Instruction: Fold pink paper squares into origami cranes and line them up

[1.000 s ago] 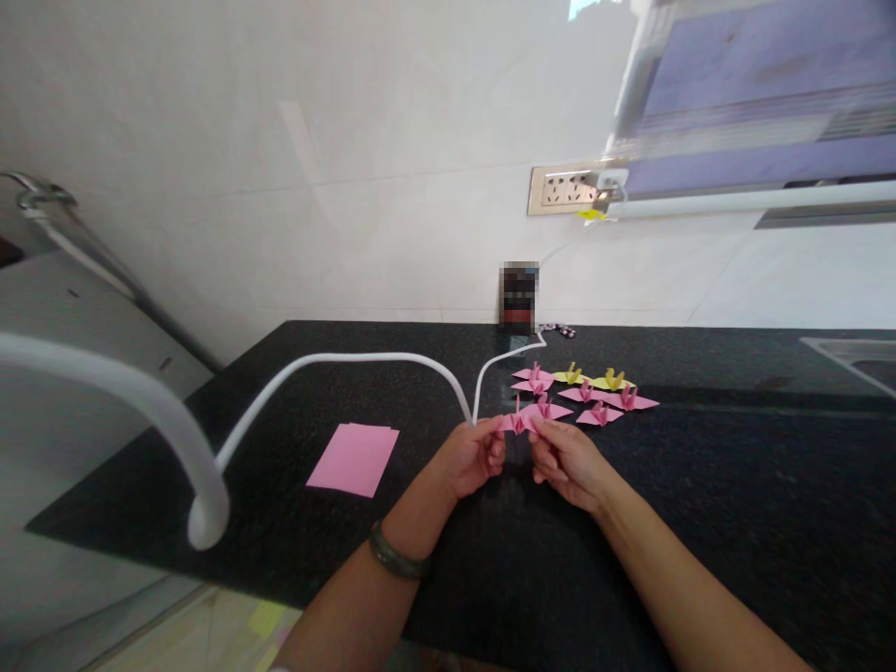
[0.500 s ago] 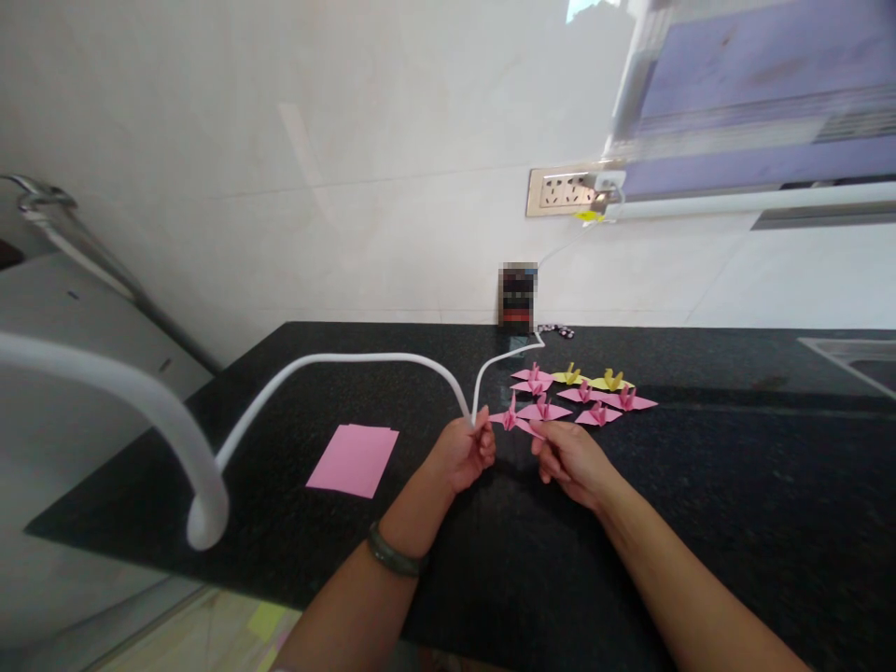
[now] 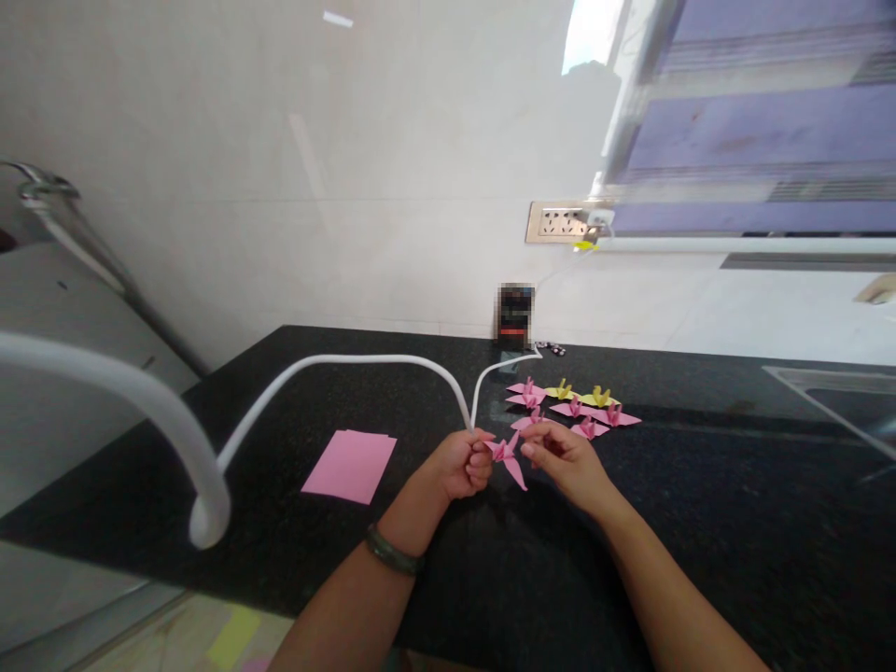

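Note:
A pink paper crane [image 3: 505,452] is held above the dark counter between my hands. My left hand [image 3: 463,464], with a dark bangle on its wrist, is closed and pinches the crane's left end. At the crane's upper right tip, the bent fingers and thumb of my right hand [image 3: 566,464] close in a pinch. One pink wing hangs down toward the counter. Just behind my right hand, several finished pink cranes [image 3: 614,416] stand in rows with two yellow cranes [image 3: 600,398]. Part of one pink crane is hidden by my right fingers.
A small stack of pink paper squares [image 3: 352,465] lies left of my hands on the dark counter [image 3: 266,411]. White bendy stand arms [image 3: 357,358] arch across the view. A blurred-out dark device [image 3: 514,313] leans on the wall below a socket [image 3: 560,222]. A sink edge [image 3: 826,411] lies right.
The crane in my left hand has turned, and its right wing now points down toward me. My right fingers have shifted from that wing to the upper tip. The view has tilted slightly.

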### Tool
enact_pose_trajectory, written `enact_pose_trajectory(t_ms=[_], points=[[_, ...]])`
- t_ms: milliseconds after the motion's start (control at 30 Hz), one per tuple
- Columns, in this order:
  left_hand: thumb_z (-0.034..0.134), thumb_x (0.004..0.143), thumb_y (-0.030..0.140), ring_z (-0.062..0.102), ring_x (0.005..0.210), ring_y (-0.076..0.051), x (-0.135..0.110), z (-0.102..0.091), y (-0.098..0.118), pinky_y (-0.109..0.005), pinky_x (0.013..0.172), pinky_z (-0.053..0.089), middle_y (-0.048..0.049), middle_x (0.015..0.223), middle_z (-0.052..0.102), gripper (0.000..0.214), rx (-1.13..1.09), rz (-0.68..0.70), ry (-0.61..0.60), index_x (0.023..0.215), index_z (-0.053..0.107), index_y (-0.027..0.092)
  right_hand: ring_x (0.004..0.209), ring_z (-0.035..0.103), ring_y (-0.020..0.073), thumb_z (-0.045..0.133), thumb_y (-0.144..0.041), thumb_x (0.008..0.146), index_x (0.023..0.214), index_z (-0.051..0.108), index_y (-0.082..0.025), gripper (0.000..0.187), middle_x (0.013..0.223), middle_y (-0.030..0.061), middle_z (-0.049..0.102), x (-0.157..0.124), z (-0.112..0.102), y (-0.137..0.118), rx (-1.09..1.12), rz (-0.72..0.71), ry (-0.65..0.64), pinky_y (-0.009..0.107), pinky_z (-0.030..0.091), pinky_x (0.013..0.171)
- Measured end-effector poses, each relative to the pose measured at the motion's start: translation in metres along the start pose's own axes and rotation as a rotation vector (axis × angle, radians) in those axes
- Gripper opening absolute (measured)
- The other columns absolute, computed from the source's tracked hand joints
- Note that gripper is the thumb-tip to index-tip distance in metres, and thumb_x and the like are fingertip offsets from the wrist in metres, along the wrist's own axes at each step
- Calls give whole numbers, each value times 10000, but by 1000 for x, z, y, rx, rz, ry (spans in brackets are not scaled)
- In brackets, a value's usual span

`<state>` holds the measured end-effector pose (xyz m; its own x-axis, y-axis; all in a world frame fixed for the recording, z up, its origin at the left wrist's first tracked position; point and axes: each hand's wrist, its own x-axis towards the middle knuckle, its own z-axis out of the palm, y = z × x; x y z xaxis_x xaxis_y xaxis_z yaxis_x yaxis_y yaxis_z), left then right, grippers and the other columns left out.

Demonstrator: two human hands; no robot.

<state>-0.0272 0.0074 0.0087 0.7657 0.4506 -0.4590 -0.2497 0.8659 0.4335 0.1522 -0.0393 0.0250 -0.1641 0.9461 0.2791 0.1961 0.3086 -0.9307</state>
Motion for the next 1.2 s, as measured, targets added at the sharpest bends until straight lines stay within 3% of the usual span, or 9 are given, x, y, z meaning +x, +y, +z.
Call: enact_pose_trajectory(t_ms=[67,200,400,533,700,800,1033,1200], points=[[446,688,241,226,260,-37,1,0,-1,-140,286,131,61,302,237,328,33,-31,12,426,267,160,573,471,101,575,-313,690,912,550,-178,261,664,-6,524,0,1,0,10,13,-24,231,396,527],[464,663,246,202,254,-34,3,3,-3,-145,288,106,67,302,211,331,83,-48,89,420,254,167,539,462,90,539,-309,714,714,561,-151,159,619,-4,526,-2,2,-3,-58,41,-93,217,378,503],[448,672,309,244,287,-39,2,5,1,-147,320,150,67,370,290,200,34,250,289,553,380,163,455,494,85,474,-349,726,717,524,-145,210,654,25,596,10,5,-5,-121,161,97,214,395,458],[440,674,302,249,301,-33,6,2,2,-150,342,167,71,390,301,171,0,374,372,591,370,170,488,546,113,428,-337,713,710,581,-133,255,655,47,632,51,6,-3,-487,269,257,214,407,476],[450,667,304,287,321,-41,8,4,-1,-162,358,183,59,415,340,159,-7,418,403,610,391,168,721,583,196,472,-337,668,650,629,-137,254,708,98,642,120,10,3,-724,318,365,258,405,637],[443,668,298,273,316,-40,7,6,-2,-165,361,173,60,414,339,151,-17,438,410,609,396,168,779,584,242,476,-327,674,674,648,-129,263,761,156,638,141,19,10,-834,380,391,298,402,665],[447,662,297,291,330,-43,3,9,-2,-171,372,191,52,424,352,154,-11,462,397,600,401,164,788,586,277,460,-426,701,786,645,-110,376,832,211,618,139,35,30,-969,455,381,339,410,642],[440,666,312,296,329,-48,4,8,-1,-175,371,202,51,427,358,162,55,495,416,608,395,167,717,585,237,397,-467,730,670,633,-118,426,727,169,622,135,25,13,-1005,381,358,290,386,598]])
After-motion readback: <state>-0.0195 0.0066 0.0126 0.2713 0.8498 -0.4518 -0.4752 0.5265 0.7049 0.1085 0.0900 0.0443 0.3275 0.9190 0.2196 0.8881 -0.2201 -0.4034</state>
